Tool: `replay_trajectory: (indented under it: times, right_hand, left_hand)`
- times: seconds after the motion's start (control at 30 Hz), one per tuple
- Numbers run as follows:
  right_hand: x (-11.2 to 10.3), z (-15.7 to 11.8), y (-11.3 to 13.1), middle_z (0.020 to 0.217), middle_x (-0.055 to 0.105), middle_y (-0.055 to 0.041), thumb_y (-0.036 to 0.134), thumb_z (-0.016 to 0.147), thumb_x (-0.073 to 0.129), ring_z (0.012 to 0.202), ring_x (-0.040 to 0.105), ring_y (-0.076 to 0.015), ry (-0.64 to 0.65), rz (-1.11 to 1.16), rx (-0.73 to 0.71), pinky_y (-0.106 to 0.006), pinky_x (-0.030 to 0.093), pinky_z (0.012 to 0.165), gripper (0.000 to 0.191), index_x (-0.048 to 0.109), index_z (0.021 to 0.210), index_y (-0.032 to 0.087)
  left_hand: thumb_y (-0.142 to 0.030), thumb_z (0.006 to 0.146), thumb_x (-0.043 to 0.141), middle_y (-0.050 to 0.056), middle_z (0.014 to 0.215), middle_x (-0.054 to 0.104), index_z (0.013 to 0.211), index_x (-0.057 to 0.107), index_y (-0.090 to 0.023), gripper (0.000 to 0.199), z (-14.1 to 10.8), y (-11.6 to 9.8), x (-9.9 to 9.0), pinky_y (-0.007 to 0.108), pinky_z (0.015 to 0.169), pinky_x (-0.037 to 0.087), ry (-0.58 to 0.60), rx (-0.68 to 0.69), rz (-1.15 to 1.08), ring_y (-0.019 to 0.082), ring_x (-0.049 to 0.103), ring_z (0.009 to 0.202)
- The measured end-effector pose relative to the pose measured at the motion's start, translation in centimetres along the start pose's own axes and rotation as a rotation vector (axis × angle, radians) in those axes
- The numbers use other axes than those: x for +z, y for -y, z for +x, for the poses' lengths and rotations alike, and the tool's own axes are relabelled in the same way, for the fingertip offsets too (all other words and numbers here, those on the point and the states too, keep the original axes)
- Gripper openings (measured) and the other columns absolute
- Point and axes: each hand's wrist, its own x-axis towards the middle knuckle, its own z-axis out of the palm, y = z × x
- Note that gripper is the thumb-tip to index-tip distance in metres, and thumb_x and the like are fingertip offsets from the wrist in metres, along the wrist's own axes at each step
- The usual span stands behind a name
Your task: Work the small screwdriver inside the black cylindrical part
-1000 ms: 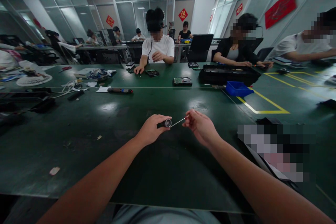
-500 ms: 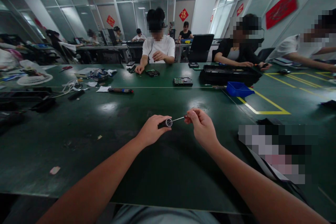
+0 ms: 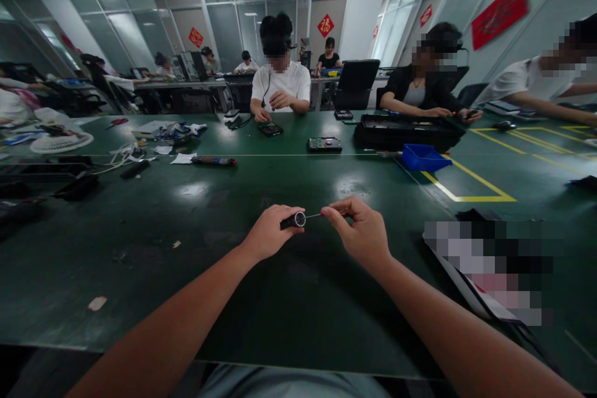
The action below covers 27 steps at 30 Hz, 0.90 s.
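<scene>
My left hand (image 3: 269, 233) is closed around a short black cylinder with a shiny ring at its end, perhaps a flashlight (image 3: 299, 219). The ringed end faces right. A thin metal screwdriver (image 3: 314, 216) is pinched in my right hand (image 3: 362, 229), and a bit of red shows at its grip; my fingers hide most of the handle. Its shaft points left and reaches the ringed end, but whether the tip is inside or only touching I cannot tell. Both hands are held over the green table (image 3: 289, 311).
Beyond my hands lie a circuit-board drive (image 3: 325, 145), a blue bin (image 3: 425, 158), a long black tray (image 3: 408, 132) and a dark pen-like tool (image 3: 214, 161). A partly blurred packet (image 3: 459, 289) is at right. Co-workers sit across the table, one person (image 3: 281, 84) directly opposite.
My right hand has shifted slightly, its fingertips now closer to the cylinder, and less of the screwdriver shaft shows. The left hand is still. The person opposite has moved a hand toward their drive.
</scene>
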Motion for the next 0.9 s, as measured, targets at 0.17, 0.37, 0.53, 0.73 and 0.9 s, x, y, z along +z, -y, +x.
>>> replay_trajectory:
  times: [0.17, 0.37, 0.53, 0.73, 0.9]
  right_hand:
    - [0.02, -0.28, -0.08, 0.085, 0.073, -0.0047, 0.033, 0.093, 0.058, 0.076, 0.069, -0.0212, 0.035, 0.060, -0.095, -0.035, 0.052, 0.070, 0.015, 0.066, 0.101, 0.024]
    - [-0.09, -0.28, -0.04, 0.088, 0.072, -0.0046, 0.027, 0.093, 0.055, 0.077, 0.068, -0.0211, 0.098, 0.070, -0.147, -0.035, 0.051, 0.070, 0.017, 0.065, 0.105, 0.024]
    - [0.16, -0.21, 0.10, 0.076, 0.072, -0.0023, 0.038, 0.098, 0.050, 0.061, 0.064, -0.0181, 0.066, 0.008, -0.039, -0.032, 0.046, 0.061, 0.021, 0.066, 0.094, 0.024]
    - [0.13, -0.49, -0.12, 0.084, 0.071, -0.0034, 0.027, 0.097, 0.046, 0.071, 0.066, -0.0201, 0.062, 0.023, -0.112, -0.034, 0.048, 0.067, 0.022, 0.061, 0.114, 0.025]
    - [0.08, -0.50, -0.08, 0.076, 0.069, -0.0017, 0.035, 0.099, 0.048, 0.064, 0.064, -0.0187, 0.098, -0.014, -0.082, -0.033, 0.046, 0.062, 0.019, 0.064, 0.101, 0.026]
  left_hand:
    - [-0.028, 0.087, 0.074, 0.003, 0.119, 0.069, 0.127, 0.064, -0.028, 0.041, 0.04, -0.12, -0.11, 0.041, 0.099, 0.045, 0.001, -0.011, 0.000, 0.023, 0.060, 0.110]
    - [-0.027, 0.087, 0.074, 0.004, 0.117, 0.069, 0.125, 0.065, -0.026, 0.039, 0.11, -0.18, -0.08, 0.041, 0.099, 0.045, -0.001, -0.004, 0.000, 0.023, 0.060, 0.110]
    - [-0.027, 0.087, 0.073, 0.003, 0.118, 0.069, 0.125, 0.065, -0.027, 0.039, 0.10, -0.06, -0.05, 0.040, 0.099, 0.045, 0.009, -0.001, 0.012, 0.023, 0.060, 0.110]
    - [-0.028, 0.087, 0.073, 0.003, 0.117, 0.068, 0.128, 0.063, -0.028, 0.042, 0.06, 0.03, -0.06, 0.041, 0.097, 0.046, -0.001, -0.034, 0.012, 0.023, 0.060, 0.109]
    - [-0.029, 0.087, 0.073, 0.004, 0.119, 0.068, 0.126, 0.065, -0.028, 0.040, 0.05, -0.02, -0.02, 0.043, 0.100, 0.045, 0.009, -0.019, 0.002, 0.024, 0.059, 0.111]
